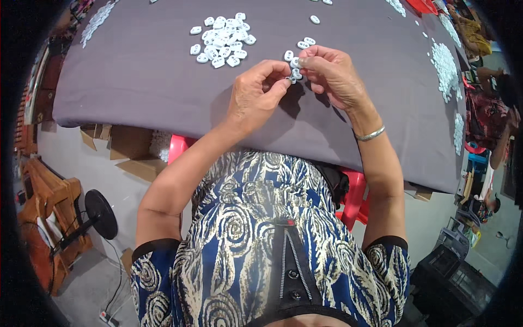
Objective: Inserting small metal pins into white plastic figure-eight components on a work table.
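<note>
Above the grey cloth my left hand (257, 90) and my right hand (335, 76) meet, fingertips almost touching. The left thumb and forefinger pinch a small white plastic piece (293, 81), mostly covered by the fingers. My right thumb and fingers close on another white oval piece (295, 62); its kind is partly hidden. Just beyond the fingers lie a loose white oval piece with two holes (289, 55) and a close pair of similar pieces (306, 43). Left of them sits a heap of white two-hole oval pieces (223, 37).
The table (136, 82) carries more small white parts (447, 71) along its right edge and a strewn pile (97, 24) at the far left. Below it stand a cardboard box (131, 144) and a red chair (355, 196). A black round-based stand (101, 214) is on the left.
</note>
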A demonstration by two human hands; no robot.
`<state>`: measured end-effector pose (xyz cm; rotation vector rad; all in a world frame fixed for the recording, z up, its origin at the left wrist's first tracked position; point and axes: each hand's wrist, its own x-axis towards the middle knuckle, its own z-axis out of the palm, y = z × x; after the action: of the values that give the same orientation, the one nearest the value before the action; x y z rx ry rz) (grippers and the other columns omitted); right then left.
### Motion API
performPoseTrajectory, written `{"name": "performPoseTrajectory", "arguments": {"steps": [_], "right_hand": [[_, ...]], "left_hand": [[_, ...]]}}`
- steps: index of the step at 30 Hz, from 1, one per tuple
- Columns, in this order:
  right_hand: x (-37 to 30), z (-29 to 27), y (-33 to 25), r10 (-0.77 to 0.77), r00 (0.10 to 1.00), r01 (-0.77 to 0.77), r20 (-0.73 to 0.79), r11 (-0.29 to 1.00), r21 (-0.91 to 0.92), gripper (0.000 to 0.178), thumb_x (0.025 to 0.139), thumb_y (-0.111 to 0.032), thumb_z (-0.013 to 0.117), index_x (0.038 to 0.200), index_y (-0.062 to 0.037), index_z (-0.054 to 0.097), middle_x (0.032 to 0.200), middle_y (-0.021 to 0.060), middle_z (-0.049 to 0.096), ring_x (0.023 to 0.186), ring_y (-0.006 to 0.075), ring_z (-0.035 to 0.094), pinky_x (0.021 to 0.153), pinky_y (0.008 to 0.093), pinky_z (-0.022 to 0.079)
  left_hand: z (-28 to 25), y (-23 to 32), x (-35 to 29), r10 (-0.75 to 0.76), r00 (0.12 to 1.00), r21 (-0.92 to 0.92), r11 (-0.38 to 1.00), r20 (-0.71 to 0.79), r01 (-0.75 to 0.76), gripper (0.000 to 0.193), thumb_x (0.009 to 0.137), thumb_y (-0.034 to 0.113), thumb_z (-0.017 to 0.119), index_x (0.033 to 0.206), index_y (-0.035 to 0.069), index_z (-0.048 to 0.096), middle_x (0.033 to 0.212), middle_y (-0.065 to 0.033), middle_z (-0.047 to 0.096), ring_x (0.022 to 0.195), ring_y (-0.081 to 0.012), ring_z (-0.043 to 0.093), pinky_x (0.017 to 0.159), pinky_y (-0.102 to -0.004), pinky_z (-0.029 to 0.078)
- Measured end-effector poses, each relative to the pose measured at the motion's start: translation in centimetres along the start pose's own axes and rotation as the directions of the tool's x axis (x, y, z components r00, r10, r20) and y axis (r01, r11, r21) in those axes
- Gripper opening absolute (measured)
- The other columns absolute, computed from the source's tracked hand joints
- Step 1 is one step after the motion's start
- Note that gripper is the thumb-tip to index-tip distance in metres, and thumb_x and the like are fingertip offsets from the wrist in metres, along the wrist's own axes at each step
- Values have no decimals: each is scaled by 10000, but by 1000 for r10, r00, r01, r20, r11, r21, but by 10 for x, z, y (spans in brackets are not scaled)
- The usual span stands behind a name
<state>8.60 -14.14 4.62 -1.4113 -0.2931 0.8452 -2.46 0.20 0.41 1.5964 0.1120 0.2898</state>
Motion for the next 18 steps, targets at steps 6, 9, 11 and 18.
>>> {"name": "performPoseTrajectory", "arguments": {"steps": [6,9,11,18], "right_hand": [[-3,4,-1,-91,996,93,22,993,-71,101,847,-143,653,822,-47,634,680,-55,528,522,2,431,432,151,370],[-4,4,-2,-115,993,116,16,978,-173,95,868,-130,626,891,-37,619,750,-35,559,546,2,432,437,166,357],[-4,4,-1,-124,992,126,25,975,-182,90,865,-125,630,881,-36,624,746,-41,558,536,0,430,441,167,358],[-4,3,-1,-142,989,148,43,969,-198,108,845,-134,654,839,-27,642,698,-42,549,517,8,449,444,157,368]], "left_hand": [[2,-6,2,6,999,-49,999,-49,-9,159,840,23,621,998,10,622,813,-8,624,730,-56,575,674,-214,497],[3,-9,4,34,996,-89,995,-77,-41,181,834,26,630,1011,13,593,800,-11,618,716,-55,574,659,-215,498],[3,-10,4,43,995,-102,993,-87,-52,205,830,27,635,1025,15,573,793,-12,614,707,-54,574,649,-216,498],[2,-8,4,42,997,-105,993,-68,-49,288,828,24,635,1091,17,517,775,-20,611,666,-53,571,613,-214,488]]}}
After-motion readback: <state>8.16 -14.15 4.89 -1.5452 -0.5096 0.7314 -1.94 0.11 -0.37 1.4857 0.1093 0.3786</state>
